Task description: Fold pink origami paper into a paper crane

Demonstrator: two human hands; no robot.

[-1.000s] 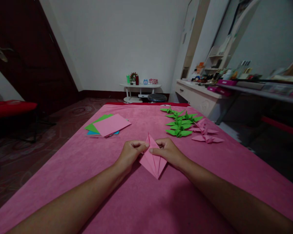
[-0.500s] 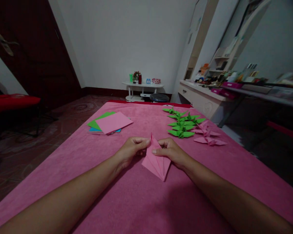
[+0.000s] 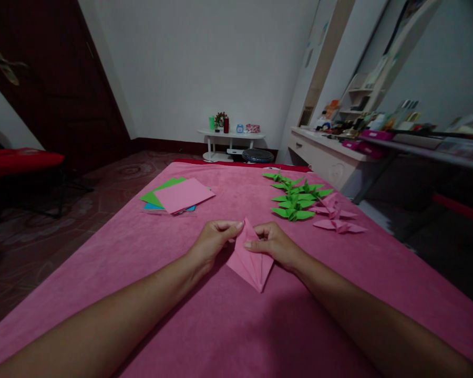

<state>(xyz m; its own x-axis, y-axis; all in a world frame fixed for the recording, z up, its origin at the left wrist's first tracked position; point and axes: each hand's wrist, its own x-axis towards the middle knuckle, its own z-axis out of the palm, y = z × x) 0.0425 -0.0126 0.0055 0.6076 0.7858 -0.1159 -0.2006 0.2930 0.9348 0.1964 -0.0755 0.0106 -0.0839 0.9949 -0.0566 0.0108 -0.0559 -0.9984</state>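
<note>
A partly folded sheet of pink origami paper is held just above the pink cloth, its lower corner pointing toward me. My left hand pinches its narrow upper tip between thumb and fingers. My right hand grips the right side, thumb flat on the front and fingers behind, where they are partly hidden. Creases run down the paper to the lower corner. To the right of my hands stand several folded green paper cranes, with pink paper cranes beside them.
Square paper sheets in pink, green and blue lie in a loose stack at the left. The pink cloth covers the table. Beyond it stand a small white table and, at right, a cluttered dresser. A red chair is at left.
The paper's upper tip, which stuck up as a thin point, now sits lower by my left thumb. Both hands keep their hold, and the view has shifted slightly.
</note>
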